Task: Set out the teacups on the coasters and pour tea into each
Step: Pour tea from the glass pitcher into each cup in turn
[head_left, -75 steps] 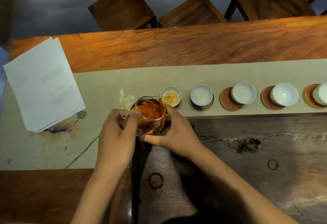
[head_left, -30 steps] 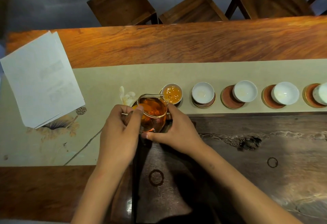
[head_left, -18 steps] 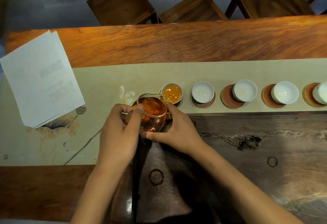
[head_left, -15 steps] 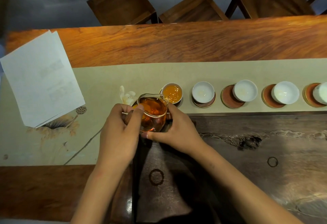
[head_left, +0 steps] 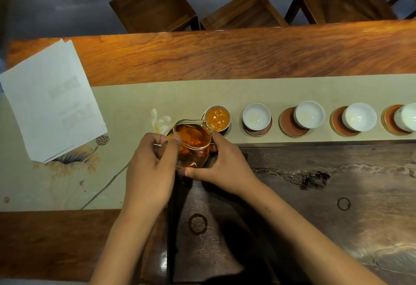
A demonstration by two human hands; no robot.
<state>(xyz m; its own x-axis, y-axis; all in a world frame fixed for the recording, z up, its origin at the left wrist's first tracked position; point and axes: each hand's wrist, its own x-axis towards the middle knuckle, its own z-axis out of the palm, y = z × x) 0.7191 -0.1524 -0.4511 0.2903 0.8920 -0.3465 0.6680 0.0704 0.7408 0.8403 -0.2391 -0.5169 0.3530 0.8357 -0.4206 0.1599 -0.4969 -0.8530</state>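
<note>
Since the earlier frames, tea level in the first teacup (head_left: 217,116) has risen from a thin splash to nearly full, while both hands keep their grip on the glass pitcher (head_left: 193,144).

Near the pitcher's left side, the left hand (head_left: 150,167) pinches the handle between thumb and curled fingers. On the pitcher's right side, the right hand (head_left: 221,163) cups the wall, thumb under the base, steadying the tilt. The pitcher is held above the edge of the dark tea tray (head_left: 315,194), spout tipped toward the first teacup just beyond it.

Handling judgement: the pitcher is thin, rigid glass, about half full, probably warm and slick where wet. Carry it by the handle, support the lower wall, and avoid knocking the spout on porcelain.

Right of the pitcher, four white teacups appear empty. The second teacup (head_left: 256,116) sits centred on its coaster; the third teacup (head_left: 310,114) overhangs its coaster (head_left: 289,123). These cups are light and fragile, so grip them by the rim.

Left of the pitcher lie paper sheets (head_left: 49,100).
</note>
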